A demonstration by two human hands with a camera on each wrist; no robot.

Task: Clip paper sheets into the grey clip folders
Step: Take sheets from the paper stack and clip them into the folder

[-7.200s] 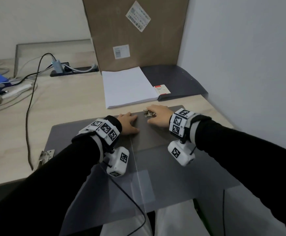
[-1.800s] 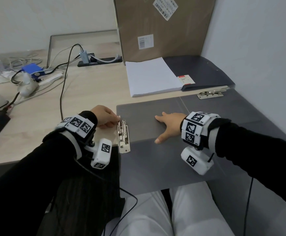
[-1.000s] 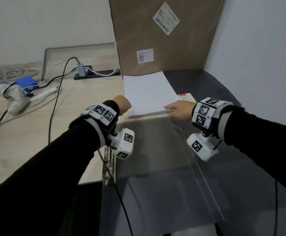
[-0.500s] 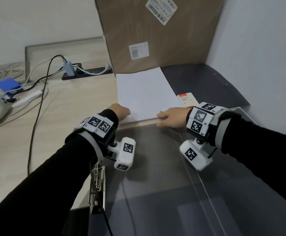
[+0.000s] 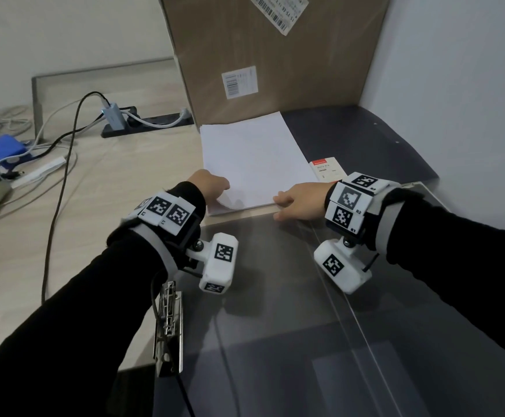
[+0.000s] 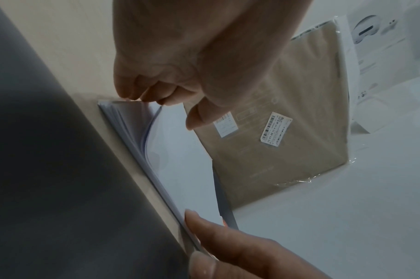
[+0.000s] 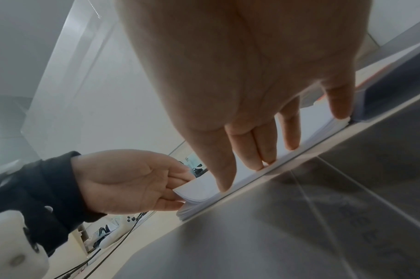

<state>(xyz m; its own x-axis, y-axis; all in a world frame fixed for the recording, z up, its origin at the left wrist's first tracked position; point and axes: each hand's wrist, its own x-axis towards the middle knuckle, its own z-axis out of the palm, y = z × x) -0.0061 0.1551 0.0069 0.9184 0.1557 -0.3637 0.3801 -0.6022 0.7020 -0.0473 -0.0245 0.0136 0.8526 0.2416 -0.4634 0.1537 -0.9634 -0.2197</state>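
Observation:
A white paper stack (image 5: 254, 164) lies on the desk beyond the open grey clip folder (image 5: 269, 296), whose metal clip (image 5: 168, 329) sits at its left edge. My left hand (image 5: 210, 186) is at the stack's near left corner, its curled fingers (image 6: 142, 94) lifting the corner of the top sheets (image 6: 144, 128) off the rest. My right hand (image 5: 298, 203) rests with straight fingers (image 7: 256, 151) pressing down on the stack's near edge (image 7: 252, 175). The left hand (image 7: 132, 181) shows in the right wrist view with the raised paper corner (image 7: 187, 190) between its fingers.
A large brown cardboard package (image 5: 275, 55) leans on the wall behind the paper. A dark folder (image 5: 365, 145) with a small red-and-white label (image 5: 326, 171) lies right of the stack. Cables, a power strip (image 5: 146, 121) and a blue box (image 5: 3, 147) occupy the desk's left.
Both hands have settled on the stack's near edge. The left hand has raised the corner of the top sheets, and the view has moved in closer.

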